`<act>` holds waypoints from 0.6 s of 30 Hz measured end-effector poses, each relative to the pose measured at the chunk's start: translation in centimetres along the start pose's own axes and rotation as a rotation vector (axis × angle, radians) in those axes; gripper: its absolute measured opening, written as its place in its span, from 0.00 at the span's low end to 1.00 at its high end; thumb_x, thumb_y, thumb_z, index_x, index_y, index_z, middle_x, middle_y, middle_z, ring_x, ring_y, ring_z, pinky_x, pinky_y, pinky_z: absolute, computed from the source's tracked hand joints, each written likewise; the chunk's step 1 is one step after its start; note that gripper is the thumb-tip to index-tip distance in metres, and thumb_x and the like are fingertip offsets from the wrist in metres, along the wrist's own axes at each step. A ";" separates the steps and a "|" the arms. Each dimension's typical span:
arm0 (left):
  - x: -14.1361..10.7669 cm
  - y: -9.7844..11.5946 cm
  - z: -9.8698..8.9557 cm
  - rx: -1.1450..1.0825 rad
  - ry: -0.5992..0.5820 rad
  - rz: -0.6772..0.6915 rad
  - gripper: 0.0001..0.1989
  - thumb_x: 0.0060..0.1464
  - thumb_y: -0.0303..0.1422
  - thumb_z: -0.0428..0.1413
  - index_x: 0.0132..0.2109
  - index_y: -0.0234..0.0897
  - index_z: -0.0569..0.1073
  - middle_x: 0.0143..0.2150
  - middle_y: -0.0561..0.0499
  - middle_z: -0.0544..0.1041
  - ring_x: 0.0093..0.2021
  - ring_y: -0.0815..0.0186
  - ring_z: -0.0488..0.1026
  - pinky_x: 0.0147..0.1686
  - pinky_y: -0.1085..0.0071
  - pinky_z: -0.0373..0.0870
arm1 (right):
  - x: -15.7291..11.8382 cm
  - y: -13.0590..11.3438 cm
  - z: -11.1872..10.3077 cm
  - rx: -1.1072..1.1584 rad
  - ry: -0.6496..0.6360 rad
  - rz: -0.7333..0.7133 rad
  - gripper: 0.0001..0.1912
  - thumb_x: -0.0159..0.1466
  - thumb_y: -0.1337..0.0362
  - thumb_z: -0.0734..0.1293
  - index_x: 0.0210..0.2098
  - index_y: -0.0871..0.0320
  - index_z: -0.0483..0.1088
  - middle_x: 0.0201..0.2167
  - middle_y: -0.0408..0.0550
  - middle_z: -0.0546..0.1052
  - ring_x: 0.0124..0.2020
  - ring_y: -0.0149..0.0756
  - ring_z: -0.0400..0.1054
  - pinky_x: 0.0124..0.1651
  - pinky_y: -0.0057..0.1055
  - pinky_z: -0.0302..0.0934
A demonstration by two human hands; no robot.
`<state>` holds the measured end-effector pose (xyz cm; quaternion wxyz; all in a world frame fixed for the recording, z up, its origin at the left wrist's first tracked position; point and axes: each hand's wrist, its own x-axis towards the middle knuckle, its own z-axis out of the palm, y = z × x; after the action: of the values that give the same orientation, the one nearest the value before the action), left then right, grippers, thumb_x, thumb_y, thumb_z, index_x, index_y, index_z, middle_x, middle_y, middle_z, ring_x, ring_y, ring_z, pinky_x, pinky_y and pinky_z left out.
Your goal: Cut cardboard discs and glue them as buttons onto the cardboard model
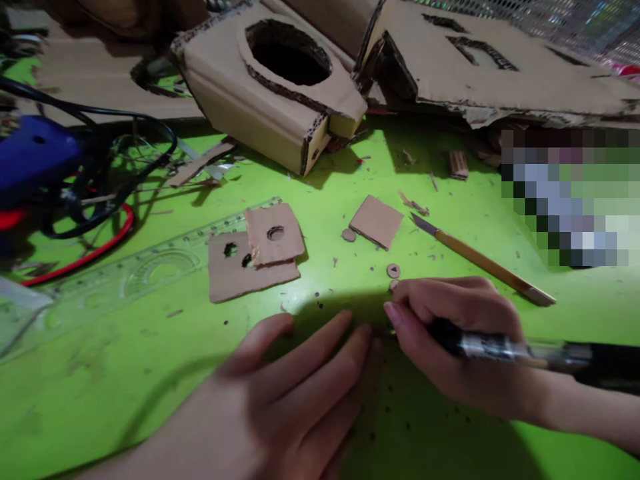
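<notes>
My left hand (305,380) rests on the green table with its fingers spread, their tips near my other hand. Black-and-clear pen (500,348) is gripped in my right hand (455,333), its barrel pointing right; the tip is hidden by the fingers. Just above the right fingers lies a small cardboard disc (393,271) with a dark triangle on it. Another disc (349,235) touches a square cardboard piece (377,221). Two overlapping cardboard pieces with holes (275,233) sit above my left hand. What lies between the hands is too dark to make out.
A craft knife (490,263) lies at the right. On the left are a clear ruler (125,277), black and red cables (127,230) and a blue tool (37,153). Large cardboard structures (265,87) stand at the back. Scraps dot the green table (170,373).
</notes>
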<state>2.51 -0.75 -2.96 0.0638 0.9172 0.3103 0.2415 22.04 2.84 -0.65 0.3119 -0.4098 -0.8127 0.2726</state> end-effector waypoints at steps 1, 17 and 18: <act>0.0 0.1 0.0 0.002 -0.009 0.005 0.14 0.64 0.29 0.44 0.49 0.41 0.73 0.50 0.55 0.77 0.53 0.68 0.69 0.51 0.69 0.60 | 0.0 0.0 0.0 -0.004 0.004 -0.005 0.20 0.61 0.79 0.62 0.19 0.56 0.51 0.14 0.33 0.57 0.15 0.20 0.48 0.15 0.23 0.44; 0.0 0.1 -0.1 0.039 -0.020 0.002 0.14 0.63 0.28 0.45 0.47 0.39 0.74 0.48 0.55 0.78 0.53 0.69 0.69 0.50 0.69 0.61 | -0.1 0.0 0.0 0.051 -0.020 0.025 0.21 0.61 0.79 0.61 0.19 0.57 0.49 0.14 0.33 0.56 0.15 0.20 0.48 0.16 0.23 0.44; 0.1 0.0 -0.1 0.042 -0.018 0.007 0.14 0.63 0.28 0.45 0.47 0.39 0.75 0.48 0.55 0.78 0.52 0.69 0.70 0.50 0.69 0.61 | -0.1 0.0 0.0 0.055 -0.023 0.029 0.21 0.61 0.79 0.61 0.19 0.57 0.49 0.14 0.33 0.57 0.15 0.19 0.49 0.16 0.22 0.44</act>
<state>2.54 -0.72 -2.88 0.0464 0.9216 0.3115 0.2268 22.10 2.73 -0.68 0.3096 -0.4096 -0.8025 0.3039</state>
